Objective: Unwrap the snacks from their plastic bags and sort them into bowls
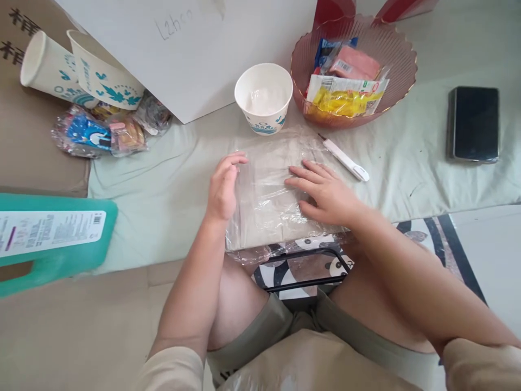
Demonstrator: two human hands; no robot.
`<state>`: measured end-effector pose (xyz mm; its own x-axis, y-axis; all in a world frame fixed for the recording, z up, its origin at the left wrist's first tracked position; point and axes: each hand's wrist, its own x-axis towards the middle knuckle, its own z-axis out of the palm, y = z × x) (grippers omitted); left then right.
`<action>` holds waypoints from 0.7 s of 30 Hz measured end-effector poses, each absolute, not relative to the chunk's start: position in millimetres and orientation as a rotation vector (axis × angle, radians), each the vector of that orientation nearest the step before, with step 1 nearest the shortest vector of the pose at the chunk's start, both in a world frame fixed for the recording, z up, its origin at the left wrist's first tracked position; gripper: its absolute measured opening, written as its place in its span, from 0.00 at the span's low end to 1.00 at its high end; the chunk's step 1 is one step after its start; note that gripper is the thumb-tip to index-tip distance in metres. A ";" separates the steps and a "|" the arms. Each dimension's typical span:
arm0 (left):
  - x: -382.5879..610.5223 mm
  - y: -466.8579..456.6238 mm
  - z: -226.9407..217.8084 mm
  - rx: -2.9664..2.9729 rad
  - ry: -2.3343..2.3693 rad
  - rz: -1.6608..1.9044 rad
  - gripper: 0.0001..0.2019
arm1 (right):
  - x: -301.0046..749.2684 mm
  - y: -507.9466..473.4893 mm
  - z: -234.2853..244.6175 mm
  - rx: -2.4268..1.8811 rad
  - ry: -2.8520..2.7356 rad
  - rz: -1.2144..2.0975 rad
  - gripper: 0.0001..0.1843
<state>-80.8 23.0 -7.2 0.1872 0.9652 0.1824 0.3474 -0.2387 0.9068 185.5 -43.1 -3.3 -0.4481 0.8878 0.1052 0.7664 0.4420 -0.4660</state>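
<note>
A clear plastic bag lies flat and wrinkled on the cloth-covered surface, its near edge hanging over the front. My right hand rests palm down on the bag's right side with its fingers spread. At the left edge of the bag is my left hand, turned on its side, with fingers loosely bent and nothing visible in them. Just beyond the bag stands a white paper cup with blue print. A slim white tool with a dark tip, perhaps a cutter, lies right of the bag.
A pink ribbed bowl holds several packaged snacks. Two paper cups lean above wrapped snacks at the left, near a white box. A green container stands front left; a black rectangular device lies far right.
</note>
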 end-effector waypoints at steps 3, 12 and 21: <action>-101.1 27.8 -12.9 1.828 1.403 1.054 0.17 | 184.1 -46.0 -0.7 -1.422 -2.383 0.506 0.25; -105.6 36.4 -17.5 1.860 1.780 1.000 0.26 | 174.6 -57.8 4.6 -1.336 -2.234 0.392 0.11; -95.7 39.6 -10.6 1.463 1.401 1.280 0.13 | 201.8 -32.1 -5.6 -1.549 -1.487 0.259 0.10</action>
<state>-95.7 39.6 -10.6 -0.0882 0.9816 0.1693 0.2574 -0.1417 0.9559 201.8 -32.1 -5.6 0.2413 0.8664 0.4372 0.6675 0.1788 -0.7228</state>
